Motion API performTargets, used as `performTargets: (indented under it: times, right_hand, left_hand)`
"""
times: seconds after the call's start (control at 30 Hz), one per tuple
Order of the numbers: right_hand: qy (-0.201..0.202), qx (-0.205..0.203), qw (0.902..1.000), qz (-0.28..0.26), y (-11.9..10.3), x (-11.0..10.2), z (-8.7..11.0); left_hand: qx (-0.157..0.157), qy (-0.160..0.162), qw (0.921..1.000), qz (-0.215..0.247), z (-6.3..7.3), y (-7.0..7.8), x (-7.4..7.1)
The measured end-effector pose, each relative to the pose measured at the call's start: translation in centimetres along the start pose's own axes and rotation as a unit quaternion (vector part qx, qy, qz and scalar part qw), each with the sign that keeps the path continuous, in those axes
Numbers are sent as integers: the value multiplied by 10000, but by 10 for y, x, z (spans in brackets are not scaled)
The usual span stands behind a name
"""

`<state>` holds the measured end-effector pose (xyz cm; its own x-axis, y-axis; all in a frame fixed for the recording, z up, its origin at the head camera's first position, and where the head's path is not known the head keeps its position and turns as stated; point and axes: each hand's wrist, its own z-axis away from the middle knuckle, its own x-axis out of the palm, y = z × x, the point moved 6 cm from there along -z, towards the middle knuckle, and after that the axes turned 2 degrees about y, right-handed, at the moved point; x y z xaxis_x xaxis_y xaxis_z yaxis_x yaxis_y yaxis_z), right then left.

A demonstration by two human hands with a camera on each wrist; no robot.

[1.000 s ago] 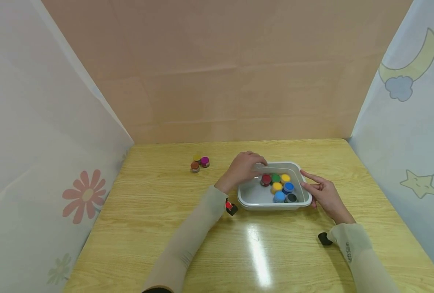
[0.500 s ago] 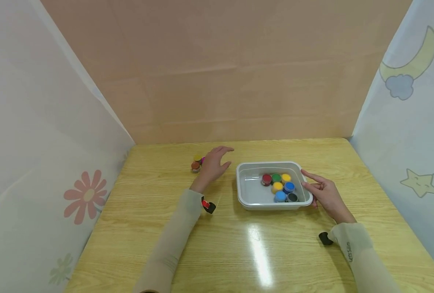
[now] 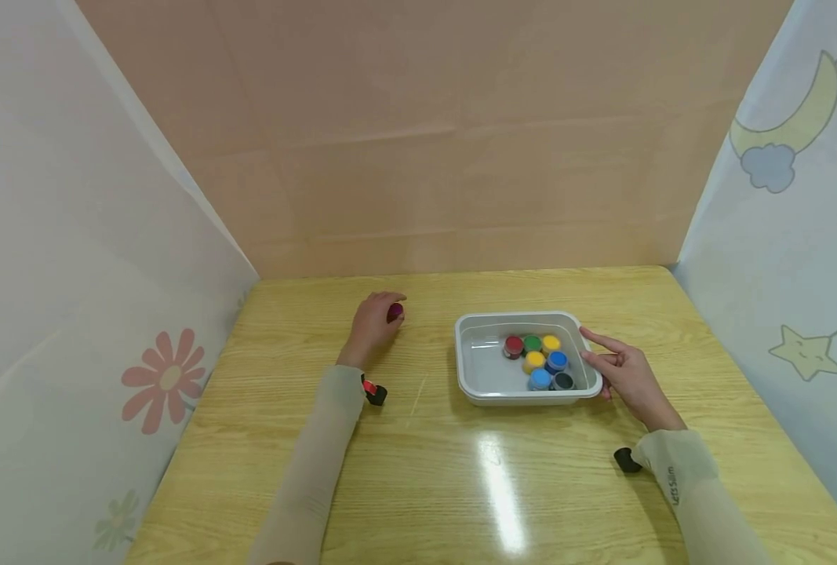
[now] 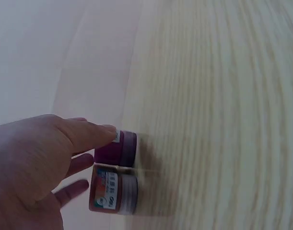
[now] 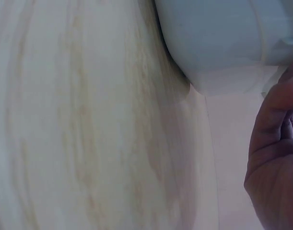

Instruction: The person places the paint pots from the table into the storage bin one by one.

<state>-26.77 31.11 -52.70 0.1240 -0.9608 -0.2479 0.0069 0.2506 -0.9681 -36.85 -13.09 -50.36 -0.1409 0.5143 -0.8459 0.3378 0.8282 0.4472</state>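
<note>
My left hand (image 3: 374, 323) is at the back left of the table, its thumb and fingers around a small purple-lidded paint jar (image 3: 394, 312). In the left wrist view the thumb touches that jar's side, and an orange-brown paint jar (image 4: 112, 191) stands right beside it. My right hand (image 3: 626, 378) holds the right end of a white plastic tray (image 3: 485, 392), thumb and fingers at its rim. Several paint jars lie inside, among them a red one (image 3: 513, 347), a green one (image 3: 533, 344), a light blue one (image 3: 540, 379) and a black one (image 3: 562, 380).
The wooden table (image 3: 425, 471) meets an orange-brown backdrop (image 3: 418, 196) at its rear edge. Patterned white sheets (image 3: 143, 235) flank it on both sides. Light glares on the tabletop in front of the tray.
My left hand has moved left from over the tray to the jars at the back left, and its fingers have come around the purple one. My right hand stays on the tray.
</note>
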Motion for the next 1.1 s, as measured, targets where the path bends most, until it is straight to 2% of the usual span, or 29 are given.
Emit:
performTargets:
  times: [0.13,0.43,0.87,1.0,1.1]
  right_hand:
    - [-40,-51,10000,-37,-1,1,0]
    - [-36,22,10000,-6,2,0,0]
    - [-31,-12,10000,-25,1,0,2]
    - [-35,-11,10000,-26,1,1,1]
    - [-23,19,10000,5,1,0,1]
  left_hand:
    - [35,-172,9998,-8,1,-3,0]
    - [133,-601,9979,181,1,3,4]
    - [557,-877,9939,-374,-3,7,15]
    - [664,-811,9942,-226,-3,9,14]
    - [656,-653,9957,64,-3,10,12]
